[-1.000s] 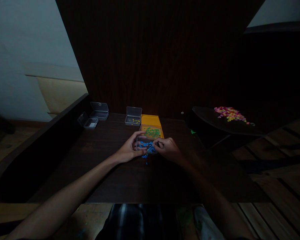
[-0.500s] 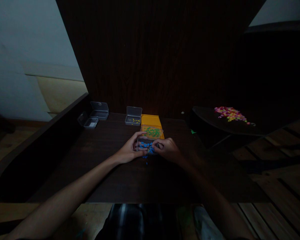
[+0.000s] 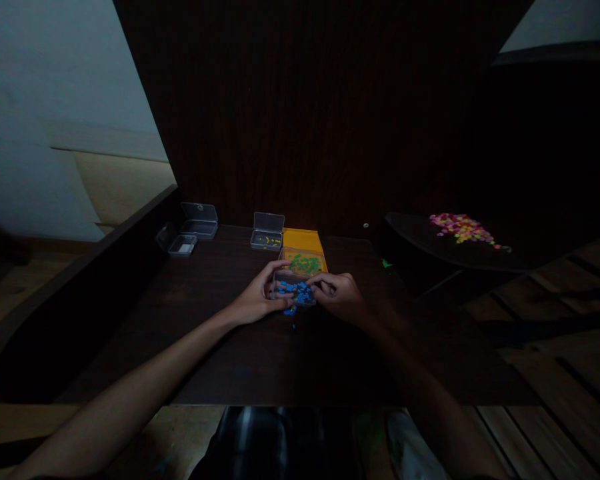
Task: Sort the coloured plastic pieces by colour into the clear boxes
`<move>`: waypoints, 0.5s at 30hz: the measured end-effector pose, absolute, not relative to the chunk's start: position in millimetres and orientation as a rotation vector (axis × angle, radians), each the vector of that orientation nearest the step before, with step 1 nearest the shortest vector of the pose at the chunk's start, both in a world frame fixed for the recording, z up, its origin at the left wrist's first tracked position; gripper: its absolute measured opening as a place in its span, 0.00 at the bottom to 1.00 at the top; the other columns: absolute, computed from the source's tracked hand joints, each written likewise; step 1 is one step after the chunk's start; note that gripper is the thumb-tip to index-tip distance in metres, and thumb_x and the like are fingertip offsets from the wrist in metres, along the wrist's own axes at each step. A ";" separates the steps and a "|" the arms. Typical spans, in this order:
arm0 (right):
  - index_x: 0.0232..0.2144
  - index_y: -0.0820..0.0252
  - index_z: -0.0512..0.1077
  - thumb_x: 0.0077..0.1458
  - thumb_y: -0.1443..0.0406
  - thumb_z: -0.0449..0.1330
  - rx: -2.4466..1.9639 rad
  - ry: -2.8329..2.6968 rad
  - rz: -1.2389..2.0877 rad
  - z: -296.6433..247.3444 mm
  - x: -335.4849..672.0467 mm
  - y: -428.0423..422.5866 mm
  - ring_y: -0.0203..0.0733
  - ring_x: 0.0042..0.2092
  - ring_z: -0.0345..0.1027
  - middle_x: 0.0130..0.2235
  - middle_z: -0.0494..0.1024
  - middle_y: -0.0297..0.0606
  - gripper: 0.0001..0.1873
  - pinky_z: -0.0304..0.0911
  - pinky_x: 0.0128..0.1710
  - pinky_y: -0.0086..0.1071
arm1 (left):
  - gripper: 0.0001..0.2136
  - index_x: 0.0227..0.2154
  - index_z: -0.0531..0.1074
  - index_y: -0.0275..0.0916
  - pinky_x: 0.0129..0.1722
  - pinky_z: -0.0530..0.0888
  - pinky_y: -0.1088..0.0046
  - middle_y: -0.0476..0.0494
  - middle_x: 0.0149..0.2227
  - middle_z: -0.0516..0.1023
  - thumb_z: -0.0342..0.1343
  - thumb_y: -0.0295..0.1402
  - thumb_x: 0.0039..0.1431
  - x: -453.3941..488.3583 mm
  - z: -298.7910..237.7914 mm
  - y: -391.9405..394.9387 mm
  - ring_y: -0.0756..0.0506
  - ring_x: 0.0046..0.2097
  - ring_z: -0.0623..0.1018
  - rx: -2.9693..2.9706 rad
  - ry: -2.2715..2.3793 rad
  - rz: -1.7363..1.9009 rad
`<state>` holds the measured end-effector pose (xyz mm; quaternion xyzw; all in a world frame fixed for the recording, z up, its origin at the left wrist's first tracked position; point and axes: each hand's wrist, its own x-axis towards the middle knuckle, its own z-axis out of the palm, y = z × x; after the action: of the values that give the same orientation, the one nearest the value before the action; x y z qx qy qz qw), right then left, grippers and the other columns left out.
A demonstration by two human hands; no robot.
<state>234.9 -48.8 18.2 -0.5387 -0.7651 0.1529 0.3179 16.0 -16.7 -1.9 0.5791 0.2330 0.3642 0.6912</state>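
My left hand (image 3: 263,297) is closed around the left side of a small clear plastic box (image 3: 307,301), thumb at the near edge. Many small blue pieces (image 3: 296,291) lie inside the box. At its right end is my right hand (image 3: 337,293), thumb and forefinger bent together at the rim; whether a piece sits between the fingertips is too small to make out. A few blue pieces (image 3: 291,311) lie on the dark table just in front of the box. Right behind it, small green pieces (image 3: 306,263) lie in a clear tray over a yellow case (image 3: 303,239).
An open clear box (image 3: 267,239) with yellow pieces stands left of the yellow case. Two more open clear boxes, one farther back (image 3: 200,223) and one nearer (image 3: 183,247), are at the far left. Pink and yellow pieces (image 3: 461,228) lie heaped on a dark surface at right.
My right hand has shifted slightly up and right, from over the blue pieces to the box's right rim. More of the blue pieces show. My left hand keeps its hold.
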 end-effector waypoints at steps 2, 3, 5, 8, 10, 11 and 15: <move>0.31 0.62 0.78 0.53 0.61 0.57 -1.336 -2.019 0.419 20.6 236.3 -52.5 0.29 0.18 0.49 0.15 0.59 0.25 0.12 0.50 0.23 0.25 | 0.34 0.54 0.60 0.45 0.47 0.75 0.64 0.40 0.54 0.66 0.67 0.26 0.45 15.3 -2.0 -14.9 0.45 0.46 0.76 1.299 0.526 0.833; 0.30 0.62 0.78 0.53 0.60 0.58 -1.285 -2.054 0.440 22.1 236.6 -54.9 0.29 0.18 0.50 0.15 0.59 0.25 0.12 0.50 0.23 0.25 | 0.34 0.54 0.60 0.45 0.47 0.75 0.63 0.39 0.54 0.66 0.67 0.26 0.44 15.0 -2.1 -14.1 0.45 0.47 0.76 1.300 0.536 0.848; 0.28 0.61 0.77 0.53 0.59 0.60 -1.173 -2.182 0.506 24.3 236.0 -59.8 0.29 0.18 0.53 0.16 0.64 0.26 0.12 0.52 0.25 0.25 | 0.34 0.54 0.60 0.45 0.49 0.74 0.60 0.39 0.55 0.65 0.68 0.26 0.44 14.2 -1.8 -12.8 0.43 0.48 0.76 1.297 0.564 0.871; 0.29 0.60 0.78 0.53 0.60 0.61 -1.065 -2.388 0.603 23.4 231.6 -65.6 0.30 0.22 0.62 0.21 0.73 0.31 0.10 0.56 0.29 0.25 | 0.34 0.54 0.60 0.45 0.49 0.75 0.59 0.39 0.55 0.65 0.67 0.26 0.44 12.6 -0.5 -11.1 0.44 0.47 0.76 1.288 0.600 0.892; 0.32 0.59 0.79 0.52 0.61 0.62 -1.083 -2.502 0.627 20.4 226.7 -67.5 0.32 0.26 0.66 0.24 0.76 0.32 0.08 0.57 0.32 0.26 | 0.33 0.54 0.60 0.44 0.49 0.75 0.59 0.39 0.55 0.65 0.68 0.26 0.44 11.4 0.5 -10.1 0.45 0.46 0.76 1.300 0.613 0.908; 0.32 0.58 0.79 0.52 0.61 0.62 -1.106 -2.551 0.625 18.7 224.2 -67.9 0.33 0.27 0.67 0.25 0.77 0.32 0.08 0.57 0.33 0.27 | 0.33 0.54 0.60 0.44 0.50 0.75 0.59 0.39 0.55 0.64 0.68 0.26 0.44 10.9 0.8 -9.5 0.45 0.46 0.76 1.309 0.615 0.918; 0.35 0.55 0.78 0.53 0.62 0.61 -1.204 -2.681 0.598 14.7 216.7 -66.8 0.36 0.31 0.70 0.29 0.80 0.33 0.07 0.55 0.34 0.29 | 0.33 0.53 0.60 0.44 0.49 0.75 0.59 0.40 0.54 0.65 0.68 0.27 0.45 9.5 0.3 -7.6 0.46 0.46 0.76 1.335 0.587 0.932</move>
<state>216.7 -66.8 14.7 -0.4005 -0.8916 0.1990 0.0709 9.5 -7.6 0.3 0.5871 0.2581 0.4101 0.6484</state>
